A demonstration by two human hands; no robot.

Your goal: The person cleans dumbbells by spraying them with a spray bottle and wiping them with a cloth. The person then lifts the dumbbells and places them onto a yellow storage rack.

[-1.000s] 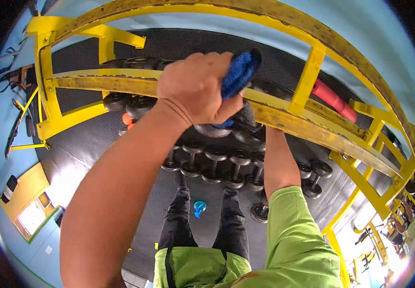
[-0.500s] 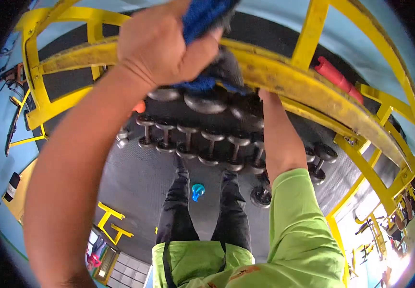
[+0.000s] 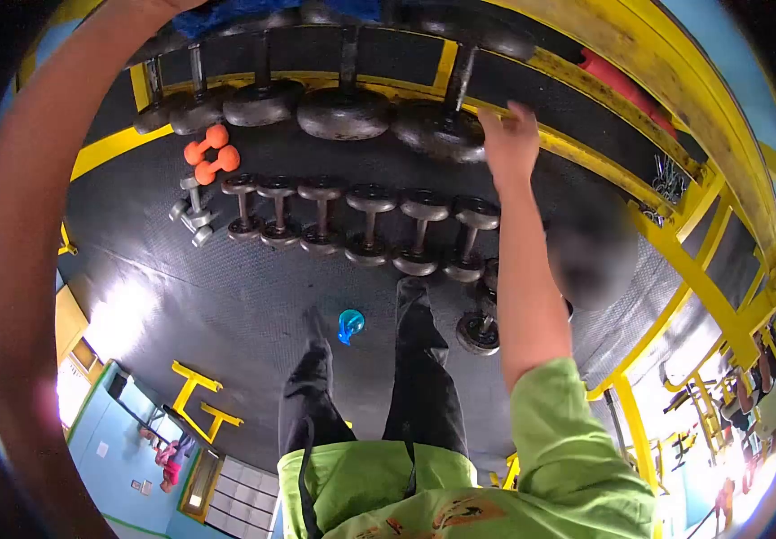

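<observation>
At the top left edge my left hand is mostly cut off by the frame. A blue cloth meets it and lies across the upper heads of large black dumbbells on the rack; half a second ago this hand was gripping the cloth. My right hand is open, its fingers apart and holding nothing. Right beside it is the lower head of a big black dumbbell; touching or apart, I cannot tell. Another black dumbbell stands further left in the same row.
A yellow metal rack frames the top and right. Below, a row of smaller black dumbbells stands on the dark mat. Orange dumbbells and grey dumbbells lie left. A blue object sits between my feet.
The view has shifted, showing more of the upper dumbbell row. My left hand and the blue cloth are now at the top edge. My right hand has come out from behind the rack bar.
</observation>
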